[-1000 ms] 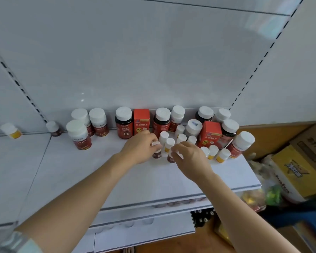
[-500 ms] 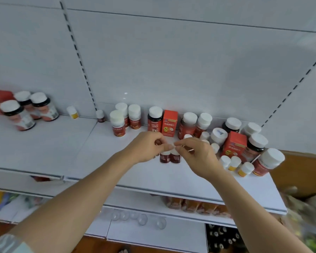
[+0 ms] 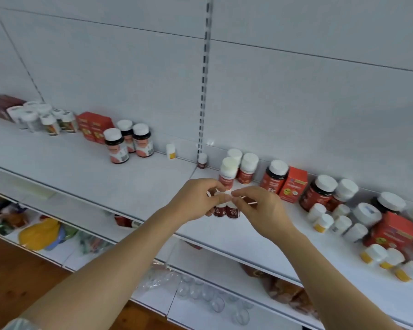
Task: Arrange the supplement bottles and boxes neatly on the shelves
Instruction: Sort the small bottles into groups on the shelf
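Observation:
Two small dark-red bottles (image 3: 227, 210) with white caps hang side by side just above the white shelf (image 3: 138, 186). My left hand (image 3: 196, 201) curls round the left one, and my right hand (image 3: 260, 208) pinches the right one from above; the fingertips of both hands meet over the caps. Behind them stand white-capped red bottles (image 3: 239, 167) and an orange-red box (image 3: 292, 184). To the right is a loose cluster of small white and yellow bottles (image 3: 339, 222) and another red box (image 3: 393, 231).
Further left on the shelf stand three dark bottles (image 3: 129, 144), two red boxes (image 3: 94, 126) and several white jars (image 3: 43, 117). A lone yellow-label bottle (image 3: 170, 151) and a tiny red one (image 3: 202, 160) sit by the upright (image 3: 204, 75). Lower shelves hold bags and clear cups.
Both hands have lifted the two small red bottles off the cluster and carried them left along the shelf. The view has swung left, showing the left shelf section.

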The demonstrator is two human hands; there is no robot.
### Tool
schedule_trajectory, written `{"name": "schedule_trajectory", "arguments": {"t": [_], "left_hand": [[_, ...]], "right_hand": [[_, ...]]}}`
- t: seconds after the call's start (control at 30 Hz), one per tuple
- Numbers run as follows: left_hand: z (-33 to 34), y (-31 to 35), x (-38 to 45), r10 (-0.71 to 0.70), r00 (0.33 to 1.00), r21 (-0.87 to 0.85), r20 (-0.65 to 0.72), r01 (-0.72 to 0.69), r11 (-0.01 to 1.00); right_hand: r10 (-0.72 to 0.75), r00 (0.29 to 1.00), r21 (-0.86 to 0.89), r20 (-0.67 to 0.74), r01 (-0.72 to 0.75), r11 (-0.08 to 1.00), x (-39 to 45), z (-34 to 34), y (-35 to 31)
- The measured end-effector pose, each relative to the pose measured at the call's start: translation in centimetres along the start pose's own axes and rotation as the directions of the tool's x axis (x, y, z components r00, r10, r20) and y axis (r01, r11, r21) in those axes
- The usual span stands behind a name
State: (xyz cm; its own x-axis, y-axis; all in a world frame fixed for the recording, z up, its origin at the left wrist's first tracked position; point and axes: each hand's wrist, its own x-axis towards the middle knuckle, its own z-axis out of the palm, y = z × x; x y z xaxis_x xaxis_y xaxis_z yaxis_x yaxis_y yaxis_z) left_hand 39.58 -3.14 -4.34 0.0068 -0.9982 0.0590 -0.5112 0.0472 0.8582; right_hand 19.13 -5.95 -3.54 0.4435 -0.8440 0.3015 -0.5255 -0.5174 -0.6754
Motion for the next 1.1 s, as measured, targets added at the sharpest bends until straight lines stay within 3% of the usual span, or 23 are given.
{"name": "schedule_trajectory", "arguments": {"t": [0.23,0.43,0.63,0.87,1.1], "left_hand": [[-9.2,-5.4,-0.1,-0.056,0.995,-0.001,0.086,0.057,0.998],[-12.0,-7.7,1.0,-0.027,0.990,0.065,0.137,0.018,0.998],[-12.0,-8.2,5.2,0.093,0.991,0.298,0.093,-0.117,0.947],[-10.4,-8.6,10.0,0.150,0.988,0.405,0.035,-0.151,0.902],[-7.7,-9.7,13.0,0.184,0.983,0.440,0.029,-0.177,0.880]], "right_hand": [[0.061,0.998,-0.035,0.011,-0.061,0.998,3.5,7.5,-6.3],[0.078,0.997,-0.124,0.010,-0.076,0.989,4.9,10.8,-8.4],[0.132,0.990,-0.279,0.040,-0.116,0.953,8.0,10.5,-6.9],[-0.032,0.999,-0.611,0.005,0.028,0.791,13.9,9.1,-3.8],[0.085,0.989,-0.792,0.118,0.043,0.608,17.8,8.9,-1.9]]}}
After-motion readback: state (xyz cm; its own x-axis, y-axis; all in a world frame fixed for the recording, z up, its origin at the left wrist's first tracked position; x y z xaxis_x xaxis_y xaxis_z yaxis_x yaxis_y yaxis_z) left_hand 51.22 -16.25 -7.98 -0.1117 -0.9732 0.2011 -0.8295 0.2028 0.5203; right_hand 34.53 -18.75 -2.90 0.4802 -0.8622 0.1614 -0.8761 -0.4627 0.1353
